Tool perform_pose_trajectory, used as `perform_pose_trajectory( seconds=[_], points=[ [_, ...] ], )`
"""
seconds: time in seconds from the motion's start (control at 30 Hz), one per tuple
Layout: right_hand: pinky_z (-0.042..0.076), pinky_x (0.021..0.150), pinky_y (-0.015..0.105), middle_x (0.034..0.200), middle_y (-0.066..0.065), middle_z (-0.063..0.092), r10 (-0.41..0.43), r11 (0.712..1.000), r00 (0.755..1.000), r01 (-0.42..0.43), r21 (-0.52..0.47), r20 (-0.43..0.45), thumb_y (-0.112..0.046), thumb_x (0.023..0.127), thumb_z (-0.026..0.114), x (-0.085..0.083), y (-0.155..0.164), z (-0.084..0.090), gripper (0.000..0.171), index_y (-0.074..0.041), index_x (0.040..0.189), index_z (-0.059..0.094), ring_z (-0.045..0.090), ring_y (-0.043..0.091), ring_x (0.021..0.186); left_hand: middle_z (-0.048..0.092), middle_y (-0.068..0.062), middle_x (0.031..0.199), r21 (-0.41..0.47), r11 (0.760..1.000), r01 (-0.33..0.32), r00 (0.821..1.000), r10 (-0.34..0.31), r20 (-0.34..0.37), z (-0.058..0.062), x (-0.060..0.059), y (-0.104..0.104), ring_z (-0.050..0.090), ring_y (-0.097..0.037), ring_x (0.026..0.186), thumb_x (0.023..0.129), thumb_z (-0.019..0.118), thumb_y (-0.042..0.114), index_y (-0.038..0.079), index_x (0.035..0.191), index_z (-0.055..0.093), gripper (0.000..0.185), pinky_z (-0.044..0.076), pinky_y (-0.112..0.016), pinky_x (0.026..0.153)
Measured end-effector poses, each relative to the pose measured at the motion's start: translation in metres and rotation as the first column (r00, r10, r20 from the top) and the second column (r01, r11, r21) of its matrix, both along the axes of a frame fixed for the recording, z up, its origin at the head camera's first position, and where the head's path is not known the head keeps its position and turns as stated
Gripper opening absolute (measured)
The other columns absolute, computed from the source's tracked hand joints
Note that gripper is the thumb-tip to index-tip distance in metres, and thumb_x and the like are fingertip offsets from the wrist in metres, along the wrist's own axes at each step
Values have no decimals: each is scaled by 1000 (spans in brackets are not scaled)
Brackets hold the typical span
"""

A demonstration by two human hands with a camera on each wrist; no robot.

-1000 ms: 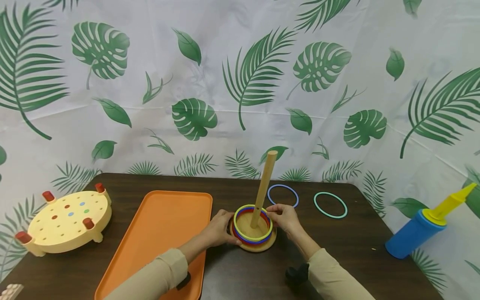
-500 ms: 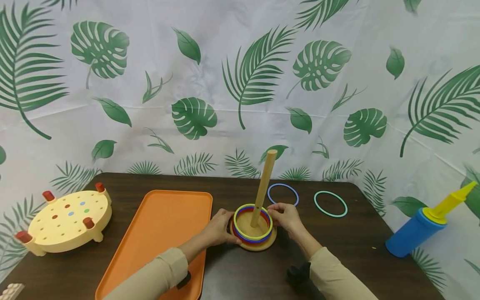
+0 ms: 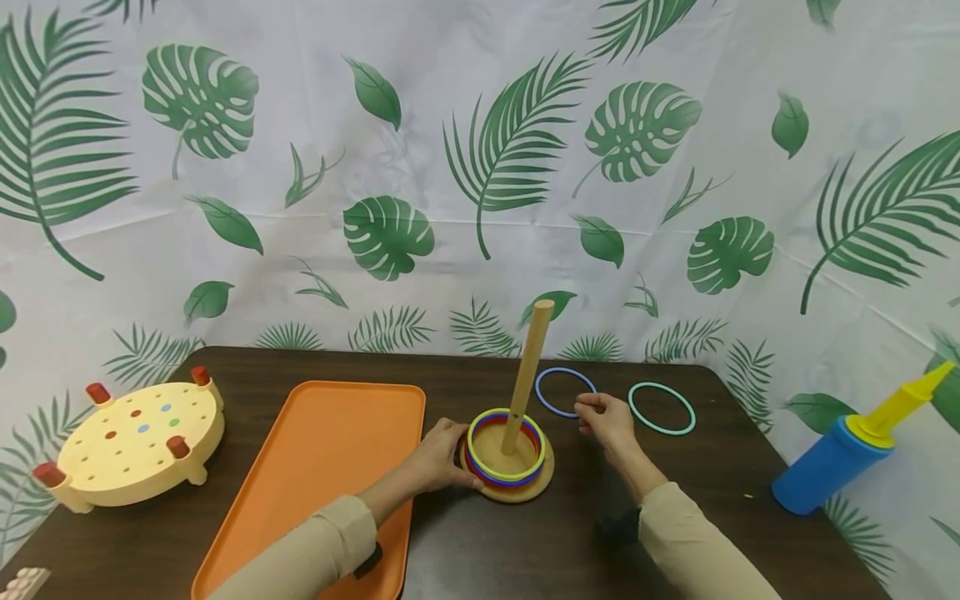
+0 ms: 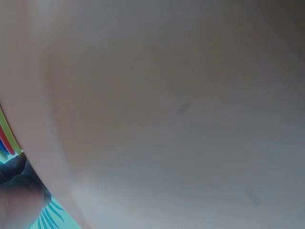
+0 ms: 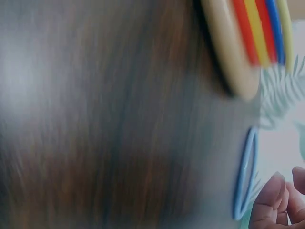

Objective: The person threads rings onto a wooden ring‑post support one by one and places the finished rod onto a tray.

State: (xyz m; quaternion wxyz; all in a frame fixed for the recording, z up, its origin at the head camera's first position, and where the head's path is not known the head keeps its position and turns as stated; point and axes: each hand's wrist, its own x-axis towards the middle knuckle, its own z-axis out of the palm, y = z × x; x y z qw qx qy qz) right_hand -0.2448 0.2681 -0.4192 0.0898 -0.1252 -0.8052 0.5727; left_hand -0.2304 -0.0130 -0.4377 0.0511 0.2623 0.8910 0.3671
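A wooden post (image 3: 530, 367) rises, slightly tilted in the head view, from a round wooden base (image 3: 538, 490). Stacked over it are red, blue and yellow rings, a yellow ring (image 3: 506, 477) topmost. My left hand (image 3: 435, 458) holds the stack at its left side, thumb at the front, fingers behind. To the right of the stack, my right hand (image 3: 609, 421) hovers near a light blue ring (image 3: 537, 392) with loosely bent fingers. The right wrist view shows those fingers (image 5: 269, 202) apart from the ring. Skin covers most of the left wrist view.
A teal ring (image 3: 631, 404) lies at the back right. An orange tray (image 3: 337, 450) sits left of the post. Further left is a cream pegboard (image 3: 135, 450) with red pegs. A blue-and-yellow hand pump (image 3: 832, 467) stands at the right edge.
My right hand has left the right side of the ring stack and moved right, toward the light blue ring. My left hand stays on the stack.
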Motion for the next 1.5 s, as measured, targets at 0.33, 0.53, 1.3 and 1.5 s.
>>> perform_pose_trajectory(
  seconds=[0.33, 0.53, 1.3, 1.5],
  points=[
    [53, 59, 22, 77, 3, 54, -132, 990, 991, 132, -48, 8, 4, 87, 58, -13, 27, -10, 35, 18, 118, 51, 56, 5, 62, 50, -17, 113, -10, 1000, 4, 1000, -4, 2, 1, 0, 0, 50, -29, 103, 64, 88, 24, -8, 126, 52, 78, 44, -46, 92],
    [54, 60, 23, 82, 9, 53, -161, 987, 987, 161, 3, 22, 3, 87, 58, -18, 32, -12, 36, 18, 119, 51, 57, 5, 61, 50, -16, 112, -17, 1000, 0, 1000, 0, -1, 1, 1, 0, 50, -29, 102, 63, 88, 24, -7, 125, 52, 78, 44, -45, 91],
    [55, 63, 28, 85, 18, 58, -126, 986, 992, 122, 113, 27, 7, 82, 62, -35, 36, -21, 39, 22, 116, 51, 60, 10, 63, 50, -16, 111, -14, 1000, -2, 999, 2, -34, -4, 3, 2, 49, -27, 101, 63, 88, 26, -8, 125, 52, 79, 44, -44, 90],
    [55, 60, 27, 93, 29, 62, -120, 976, 992, 113, 187, 26, 7, 81, 63, -37, 34, -21, 38, 22, 115, 52, 61, 10, 61, 50, -16, 112, -18, 1000, -5, 1000, 4, -25, -4, 3, 2, 49, -27, 102, 63, 88, 26, -7, 126, 52, 80, 44, -44, 90]
  ],
)
